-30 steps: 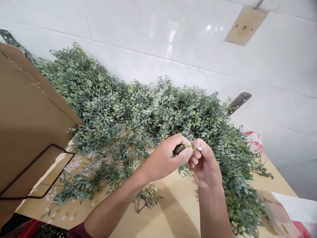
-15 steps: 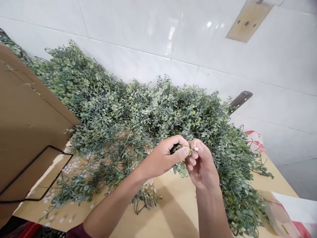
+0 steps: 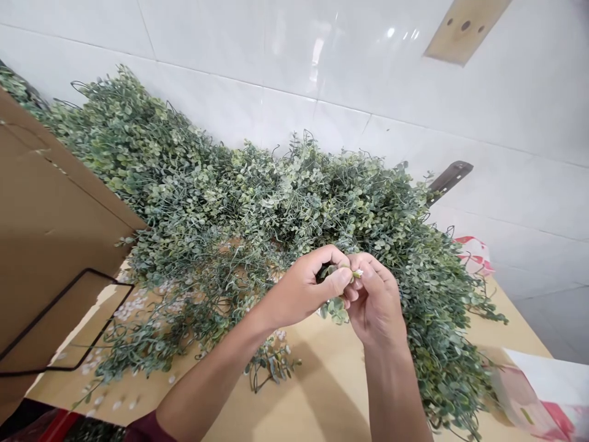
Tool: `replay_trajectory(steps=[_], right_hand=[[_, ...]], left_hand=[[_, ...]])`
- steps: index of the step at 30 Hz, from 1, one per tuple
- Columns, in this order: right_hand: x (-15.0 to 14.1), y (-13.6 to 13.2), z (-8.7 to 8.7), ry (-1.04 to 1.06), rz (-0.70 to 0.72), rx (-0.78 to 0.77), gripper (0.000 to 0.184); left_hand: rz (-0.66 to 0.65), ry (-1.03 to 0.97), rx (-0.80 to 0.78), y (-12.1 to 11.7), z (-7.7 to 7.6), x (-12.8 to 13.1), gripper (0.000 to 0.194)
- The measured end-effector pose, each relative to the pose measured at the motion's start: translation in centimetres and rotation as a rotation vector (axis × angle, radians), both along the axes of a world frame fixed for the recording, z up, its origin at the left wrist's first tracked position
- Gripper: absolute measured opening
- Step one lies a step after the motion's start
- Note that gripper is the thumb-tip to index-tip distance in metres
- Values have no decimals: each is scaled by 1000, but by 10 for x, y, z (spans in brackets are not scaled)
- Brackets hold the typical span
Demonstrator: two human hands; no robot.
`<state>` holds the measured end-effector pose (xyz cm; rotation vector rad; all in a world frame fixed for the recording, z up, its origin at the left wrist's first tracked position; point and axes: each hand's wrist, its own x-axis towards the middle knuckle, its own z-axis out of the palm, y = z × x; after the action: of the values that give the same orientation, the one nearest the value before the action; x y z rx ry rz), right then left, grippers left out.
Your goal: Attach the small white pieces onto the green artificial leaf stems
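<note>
Pale wall tiles (image 3: 207,43) rise behind your worktop (image 3: 331,362), and against them a tangled pile of greenery (image 3: 276,190) spreads nearly from one side to the other. Over the last second the greenery has stayed as it was, while your right hand (image 3: 380,304) has changed: its thumb has come across to the white tip (image 3: 359,272) of the leafy sprig (image 3: 335,311), which earlier stuck out clear beside it. Both hands now work at that one point, so you look to be partway through handling the tip, which seems to be at the stem end yet. Your left hand (image 3: 310,285) has its grip pinched on the sprig just below the tip; your right grip is closed about the tip itself, though the curled fingers hide the exact contact. The sprig is between your two hands, above the worktop, its leaves hanging under your left thumb. Counting up, you have one sprig in hand and one small cluster (image 3: 275,365) lying apart near your left forearm; stems in the pile are too tangled to count. Three loose white pieces (image 3: 132,405) lie near the front edge, with many more under the leaves. Around you are one cardboard panel (image 3: 59,215), one black wire frame (image 3: 50,370) before it, and one wall plate (image 3: 467,27) with three holes.
</note>
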<state>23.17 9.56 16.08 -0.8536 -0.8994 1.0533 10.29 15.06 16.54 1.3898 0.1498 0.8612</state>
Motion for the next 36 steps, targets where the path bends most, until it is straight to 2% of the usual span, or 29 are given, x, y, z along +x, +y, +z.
replay_trajectory(steps=[5,10,14,19,23,29,31,33,36], right_hand=[[-1,0,-3,-46,-9,21,31],[2,2,-7,-117,-23,13,28],[6,3,-10,-273,-167,96,21],[7,2,-10,-522,-308,161,13],[11,-4,-5,-692,-275,137,18],[5,-10,-2,-724,-110,0,42],[1,-9,-4,-720,-123,-27,44],[-1,-8,-6,-728,-197,-32,38],[1,-7,-6,-746,-303,-7,24]], left_hand=[[63,88,65,3,1,-2,20],[203,251,166,4,7,-9,16],[320,297,256,4,11,-13,14],[333,341,315,5,9,-12,17],[382,316,282,9,6,-13,15],[623,279,164,14,2,-12,23],[599,256,157,13,2,-12,24],[515,228,142,12,2,-12,28],[405,215,110,13,1,-13,47]])
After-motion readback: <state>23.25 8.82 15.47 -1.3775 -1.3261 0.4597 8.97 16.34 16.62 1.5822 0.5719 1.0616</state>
